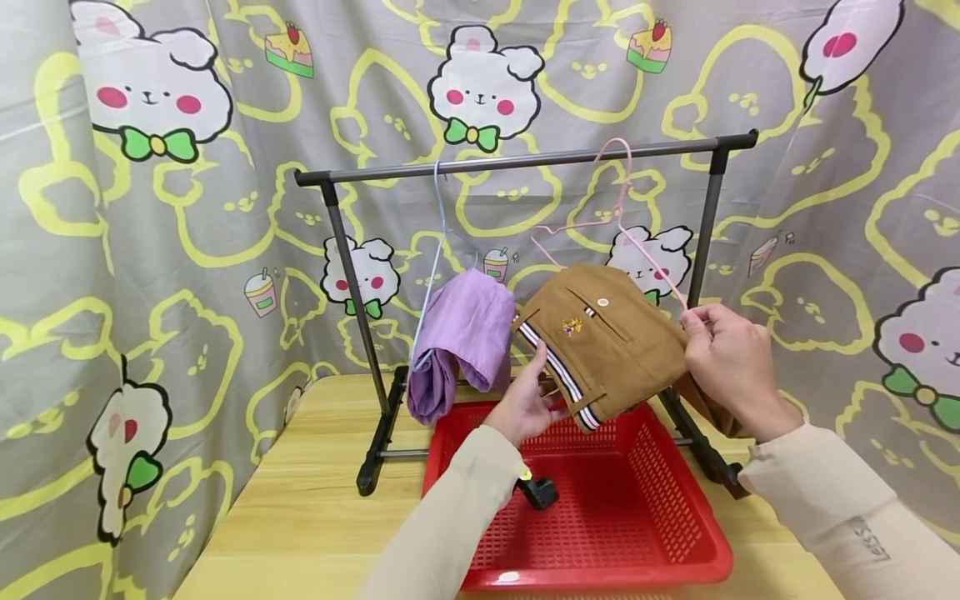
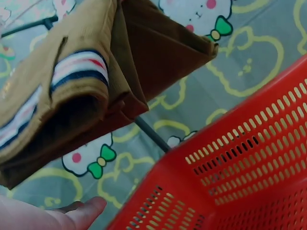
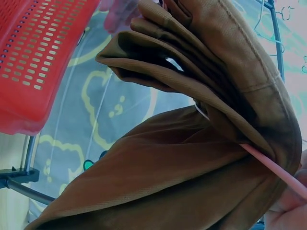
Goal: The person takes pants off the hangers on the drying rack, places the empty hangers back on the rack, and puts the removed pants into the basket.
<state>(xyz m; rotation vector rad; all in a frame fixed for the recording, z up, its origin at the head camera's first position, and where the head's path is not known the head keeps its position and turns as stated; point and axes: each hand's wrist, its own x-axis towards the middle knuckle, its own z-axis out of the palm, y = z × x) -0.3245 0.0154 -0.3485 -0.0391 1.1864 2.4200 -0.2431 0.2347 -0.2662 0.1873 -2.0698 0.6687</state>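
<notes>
Brown trousers (image 1: 622, 358) with a striped waistband are folded over a pink hanger (image 1: 577, 223), whose hook is at the rack's bar. My right hand (image 1: 731, 362) pinches the hanger's right corner beside the cloth; in the right wrist view the pink hanger arm (image 3: 273, 165) runs into the brown folds (image 3: 158, 158). My left hand (image 1: 525, 404) is at the waistband's lower left, fingers extended; in the left wrist view its fingers (image 2: 88, 211) lie below the trousers (image 2: 86, 28), with a gap between. Whether its hidden fingers touch the cloth, I cannot tell.
A grey rack (image 1: 517, 162) stands on the wooden table (image 1: 300, 492). Left of the trousers, a purple garment (image 1: 468, 333) hangs on a blue hanger (image 1: 437, 250). Below is a red basket (image 1: 600, 575), with a black object (image 1: 542, 493) near my left wrist. A patterned curtain hangs behind.
</notes>
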